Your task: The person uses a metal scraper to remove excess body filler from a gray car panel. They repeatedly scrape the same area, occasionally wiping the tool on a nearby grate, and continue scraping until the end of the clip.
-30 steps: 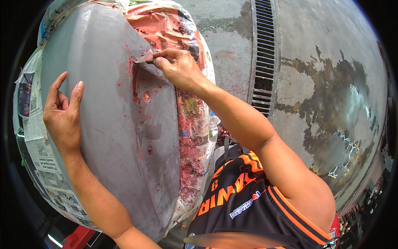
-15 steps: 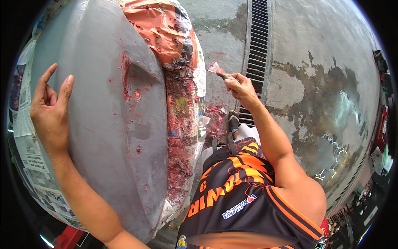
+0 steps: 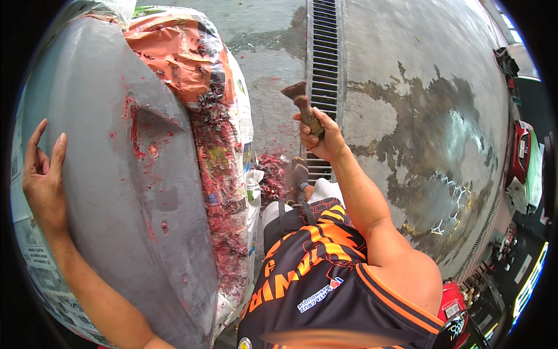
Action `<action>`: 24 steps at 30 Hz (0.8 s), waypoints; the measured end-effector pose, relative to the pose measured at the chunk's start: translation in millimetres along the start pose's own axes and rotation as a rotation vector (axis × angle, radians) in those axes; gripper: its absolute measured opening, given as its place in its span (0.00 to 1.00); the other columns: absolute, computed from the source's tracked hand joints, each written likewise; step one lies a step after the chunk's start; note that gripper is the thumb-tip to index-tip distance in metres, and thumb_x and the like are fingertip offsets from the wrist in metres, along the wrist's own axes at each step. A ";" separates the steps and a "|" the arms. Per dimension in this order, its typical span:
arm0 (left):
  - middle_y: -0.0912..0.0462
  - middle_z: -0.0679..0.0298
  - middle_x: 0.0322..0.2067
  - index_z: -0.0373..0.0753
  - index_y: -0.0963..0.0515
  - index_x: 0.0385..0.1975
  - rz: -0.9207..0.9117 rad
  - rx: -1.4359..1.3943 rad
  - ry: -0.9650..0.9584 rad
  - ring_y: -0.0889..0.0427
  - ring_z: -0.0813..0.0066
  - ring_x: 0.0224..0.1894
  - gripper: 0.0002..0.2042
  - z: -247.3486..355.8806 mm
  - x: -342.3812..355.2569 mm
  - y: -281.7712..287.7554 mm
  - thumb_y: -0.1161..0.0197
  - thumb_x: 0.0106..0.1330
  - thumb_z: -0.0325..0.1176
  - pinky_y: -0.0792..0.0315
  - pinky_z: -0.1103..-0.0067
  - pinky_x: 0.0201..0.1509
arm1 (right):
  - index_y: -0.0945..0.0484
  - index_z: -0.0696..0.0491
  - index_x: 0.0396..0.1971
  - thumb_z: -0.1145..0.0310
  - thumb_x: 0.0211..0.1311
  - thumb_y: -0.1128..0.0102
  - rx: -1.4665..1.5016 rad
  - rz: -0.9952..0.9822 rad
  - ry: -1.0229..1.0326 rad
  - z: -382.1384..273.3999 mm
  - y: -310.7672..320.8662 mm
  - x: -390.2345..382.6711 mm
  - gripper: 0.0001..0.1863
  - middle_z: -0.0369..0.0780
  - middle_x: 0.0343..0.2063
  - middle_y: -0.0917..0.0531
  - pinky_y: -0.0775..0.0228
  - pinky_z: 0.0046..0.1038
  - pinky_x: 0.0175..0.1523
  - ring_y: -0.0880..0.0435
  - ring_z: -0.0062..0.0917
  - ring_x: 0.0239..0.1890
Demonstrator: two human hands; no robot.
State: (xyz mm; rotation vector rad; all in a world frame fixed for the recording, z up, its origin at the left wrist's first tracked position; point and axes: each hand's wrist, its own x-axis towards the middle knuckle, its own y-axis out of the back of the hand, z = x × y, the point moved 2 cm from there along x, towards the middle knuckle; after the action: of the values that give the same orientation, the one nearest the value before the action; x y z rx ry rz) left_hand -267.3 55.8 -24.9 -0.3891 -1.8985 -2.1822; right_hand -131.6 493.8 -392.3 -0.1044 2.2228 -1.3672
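Note:
A large grey-coated panel (image 3: 93, 163), apparently car bodywork, fills the left side. Several red patches (image 3: 135, 131) show along its recessed right part, with a few bare spots lower down. Over its outer left side rests my left hand (image 3: 47, 189), thumb and index finger apart and the other fingers loosely curled, holding nothing. My right hand (image 3: 325, 138) is closed around the worn handle of a putty knife (image 3: 302, 103). Its wide, red-stained blade points up and left, in the air to the right of the panel and apart from it.
Newspaper and orange masking paper (image 3: 168, 49) border the panel, strewn with red paint flakes (image 3: 226, 227). More flakes (image 3: 273, 177) lie on the floor by my foot. A metal drain grate (image 3: 324, 58) runs through stained concrete (image 3: 407, 145). Red vehicle parts (image 3: 521, 151) stand far right.
The view has shifted, so the panel sits further left. My right hand has turned the putty knife, bringing its blade and handle into fuller sight. My left hand keeps its pose over the panel.

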 end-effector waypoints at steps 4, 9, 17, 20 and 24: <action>0.45 0.76 0.23 0.43 0.17 0.61 0.004 0.020 -0.099 0.44 0.85 0.25 0.22 4.7 5.5 4.2 0.27 0.68 0.39 0.44 0.83 0.32 | 0.25 0.58 0.56 0.46 0.79 0.50 -0.037 0.248 0.122 -11.1 31.0 -29.2 0.28 0.30 0.25 0.26 0.42 0.19 0.24 0.35 0.12 0.17; 0.43 0.74 0.23 0.42 0.18 0.61 0.028 0.032 -0.181 0.42 0.83 0.26 0.25 -1.9 5.6 2.6 0.25 0.66 0.43 0.42 0.79 0.30 | 0.26 0.55 0.54 0.48 0.81 0.54 0.135 0.428 0.297 -14.2 69.8 -85.7 0.24 0.30 0.25 0.27 0.44 0.19 0.24 0.35 0.13 0.17; 0.43 0.71 0.22 0.50 0.21 0.66 0.157 0.214 -0.242 0.40 0.79 0.24 0.26 -33.5 36.8 -19.9 0.29 0.70 0.47 0.38 0.77 0.31 | 0.27 0.50 0.50 0.49 0.79 0.50 0.053 0.751 0.530 -10.4 121.2 -226.4 0.19 0.31 0.25 0.26 0.45 0.22 0.24 0.35 0.15 0.18; 0.34 0.69 0.23 0.52 0.21 0.66 0.194 0.228 -0.256 0.33 0.77 0.26 0.25 -40.7 31.0 -14.8 0.31 0.71 0.50 0.30 0.75 0.35 | 0.26 0.49 0.47 0.50 0.77 0.45 -0.040 0.884 0.523 -6.0 127.1 -269.2 0.17 0.31 0.26 0.25 0.44 0.21 0.24 0.33 0.14 0.18; 0.18 0.61 0.41 0.50 0.22 0.66 0.234 0.347 -0.231 0.18 0.67 0.42 0.26 -25.2 -23.6 6.7 0.33 0.71 0.52 0.22 0.71 0.50 | 0.24 0.48 0.44 0.53 0.74 0.38 -0.131 1.035 0.505 -7.0 136.2 -304.2 0.13 0.31 0.29 0.24 0.43 0.20 0.23 0.32 0.14 0.19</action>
State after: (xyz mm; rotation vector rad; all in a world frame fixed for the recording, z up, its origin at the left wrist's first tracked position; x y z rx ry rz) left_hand -244.1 29.8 -30.0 -0.7779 -2.1716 -1.6810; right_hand 154.2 665.5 -386.6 1.2783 2.1579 -0.6820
